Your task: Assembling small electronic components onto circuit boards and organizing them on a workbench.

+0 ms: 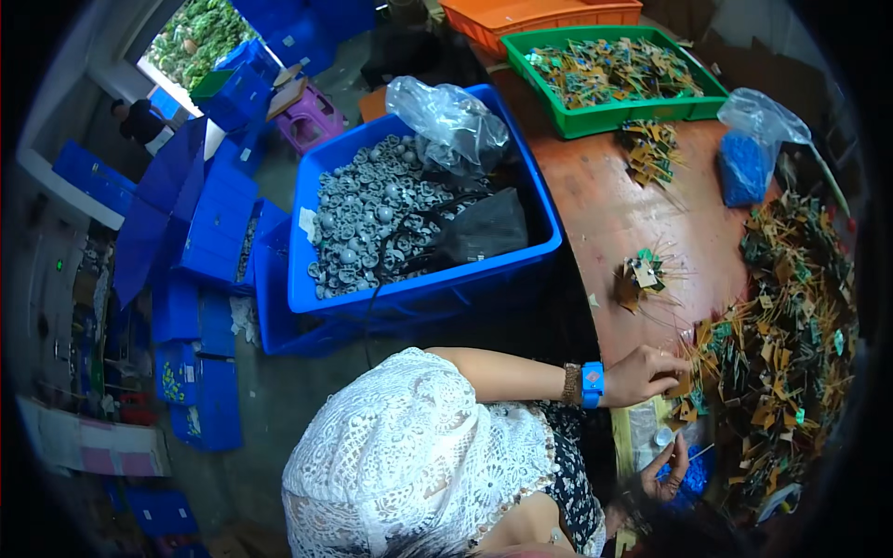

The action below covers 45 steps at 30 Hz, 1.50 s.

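My left hand [646, 372], with a blue wristband and a brown bracelet on the wrist, reaches onto the edge of a big heap of small green and yellow circuit boards with wire leads [791, 344] on the brown table [614, 214]. Its fingertips pinch one yellow board at the heap's rim. My right hand [672, 465] sits lower, close to my body, with its fingers curled around a small white round part [662, 435]. A blue bag lies under this hand. My shoulder in white lace [409, 456] fills the lower middle.
A small cluster of boards [642, 274] lies apart on the table. A green tray of boards [609, 70] and an orange tray [539, 14] stand at the back, next to a clear bag of blue parts [749, 158]. A blue bin of grey parts [409, 223] stands left of the table. Blue crates [209, 223] are stacked on the floor.
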Available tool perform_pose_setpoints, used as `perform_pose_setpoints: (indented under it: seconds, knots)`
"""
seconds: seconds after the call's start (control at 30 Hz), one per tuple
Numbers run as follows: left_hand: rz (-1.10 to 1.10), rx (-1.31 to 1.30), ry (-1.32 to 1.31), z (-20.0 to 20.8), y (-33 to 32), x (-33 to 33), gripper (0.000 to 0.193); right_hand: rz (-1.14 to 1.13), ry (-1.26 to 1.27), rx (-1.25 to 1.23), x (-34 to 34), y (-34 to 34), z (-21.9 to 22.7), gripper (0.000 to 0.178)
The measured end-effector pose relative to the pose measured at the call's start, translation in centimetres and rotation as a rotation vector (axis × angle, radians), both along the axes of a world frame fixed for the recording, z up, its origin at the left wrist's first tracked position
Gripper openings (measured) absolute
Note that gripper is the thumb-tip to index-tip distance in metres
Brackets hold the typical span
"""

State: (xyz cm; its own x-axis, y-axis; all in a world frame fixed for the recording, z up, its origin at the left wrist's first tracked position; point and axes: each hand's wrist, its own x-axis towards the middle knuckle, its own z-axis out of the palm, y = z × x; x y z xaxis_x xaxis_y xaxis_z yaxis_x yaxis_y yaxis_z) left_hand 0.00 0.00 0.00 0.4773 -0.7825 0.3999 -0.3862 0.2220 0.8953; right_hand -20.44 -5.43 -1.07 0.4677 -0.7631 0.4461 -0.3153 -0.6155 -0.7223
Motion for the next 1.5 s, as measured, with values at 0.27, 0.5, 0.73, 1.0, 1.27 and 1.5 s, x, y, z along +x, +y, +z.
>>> perform_pose_setpoints:
  seconds: [0.27, 0.5, 0.73, 1.0, 1.27, 1.5]
  knots:
    - [-0.134, -0.038, 0.013, 2.4, 2.7, -2.7, 0.030, 0.110, -0.109, -0.007, 3.5, 0.9, 1.9, 0.030]
    - [-0.186, -0.029, 0.971, 1.3, 4.0, -1.7, 0.038, 0.193, -0.258, -0.027, 7.7, 1.6, 2.2, 0.026]
    - [-0.141, -0.063, 1.122, 1.7, 3.8, -2.3, 0.034, 0.167, -0.263, -0.197, 8.7, 1.4, 3.7, 0.026]
    - [-0.041, 0.067, 0.858, 1.2, 2.7, -0.4, 0.031, -0.033, -0.243, -0.039, 0.1, 0.9, 4.5, 0.060]
    - [-0.065, 0.075, 0.806, 1.0, 1.8, -0.6, 0.030, -0.100, -0.192, 0.435, -1.2, 1.3, 2.0, 0.053]
    - [-0.045, 0.148, 0.692, 1.0, 2.1, -0.5, 0.031, -0.122, -0.066, 0.357, -1.0, 0.4, 1.8, 0.053]
